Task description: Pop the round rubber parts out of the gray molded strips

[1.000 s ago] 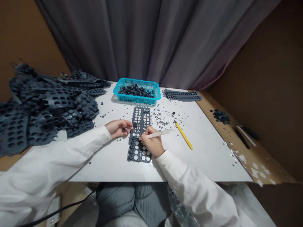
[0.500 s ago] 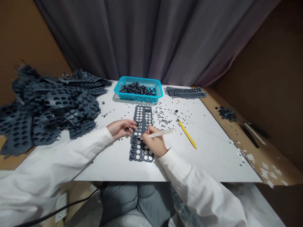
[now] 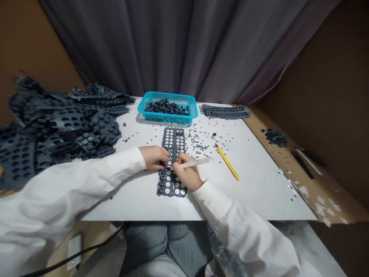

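Observation:
A dark rubber sheet (image 3: 173, 181) with rows of round holes lies lengthwise on the white table in front of me. Several ring-shaped rubber pieces (image 3: 162, 184) still sit along its left edge. My left hand (image 3: 155, 157) is closed over that edge, fingertips pinched at a small black rubber piece mostly hidden by them. From the right, my right hand (image 3: 188, 172) grips a slim white-wrapped tool (image 3: 199, 162) like a pen. Its tip meets the sheet close to my left fingertips.
Behind the sheet stands a blue basket (image 3: 168, 118) of small black pieces. A heap of rubber sheets (image 3: 66, 123) fills the left side. To the right lie a yellow cutter-like tool (image 3: 227, 162), another perforated strip (image 3: 226, 111) and a small dark pile (image 3: 276, 137). Tiny dark discs (image 3: 201, 147) are scattered about.
My left hand has moved right and turned palm down, its fingers closing at the sheet's left edge; the piece seen in it earlier is now hidden. My right hand has barely moved.

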`<state>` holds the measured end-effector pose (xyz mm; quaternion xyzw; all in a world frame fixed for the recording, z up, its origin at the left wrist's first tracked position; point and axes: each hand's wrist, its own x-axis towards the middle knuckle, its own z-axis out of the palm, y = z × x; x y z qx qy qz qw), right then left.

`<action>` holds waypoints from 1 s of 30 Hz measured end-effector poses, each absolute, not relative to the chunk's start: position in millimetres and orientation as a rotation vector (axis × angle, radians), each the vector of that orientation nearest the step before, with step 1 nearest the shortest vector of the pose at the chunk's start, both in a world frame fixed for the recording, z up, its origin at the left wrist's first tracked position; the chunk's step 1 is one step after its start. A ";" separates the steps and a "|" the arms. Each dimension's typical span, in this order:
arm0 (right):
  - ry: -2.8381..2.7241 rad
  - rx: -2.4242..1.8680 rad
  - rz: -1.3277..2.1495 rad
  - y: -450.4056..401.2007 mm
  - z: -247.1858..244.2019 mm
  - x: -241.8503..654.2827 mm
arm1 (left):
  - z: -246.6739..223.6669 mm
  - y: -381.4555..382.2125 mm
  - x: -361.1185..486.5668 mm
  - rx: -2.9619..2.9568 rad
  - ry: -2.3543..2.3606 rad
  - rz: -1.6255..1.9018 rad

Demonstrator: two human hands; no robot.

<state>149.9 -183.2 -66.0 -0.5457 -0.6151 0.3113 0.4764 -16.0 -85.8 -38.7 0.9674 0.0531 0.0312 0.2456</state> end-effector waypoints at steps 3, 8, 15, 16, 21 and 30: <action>-1.522 -1.350 0.738 -183.3 -65.4 149.9 | -38.0 -85.6 -13.7 2.681 0.143 0.046; -1.587 -1.345 0.663 -183.2 -67.3 150.4 | -49.4 -95.6 -23.6 2.518 0.411 0.277; -1.593 -1.343 0.656 -183.5 -68.8 150.3 | -61.1 -113.1 -33.7 2.059 0.992 0.487; -1.594 -1.341 0.654 -183.5 -68.6 150.3 | -61.2 -113.8 -33.1 2.036 1.018 0.494; -1.606 -1.336 0.632 -182.7 -68.3 150.1 | -59.3 -114.0 -29.2 1.960 1.083 0.534; -1.590 -1.334 0.671 -182.7 -67.2 149.9 | -53.9 -106.8 -28.9 1.887 1.035 0.461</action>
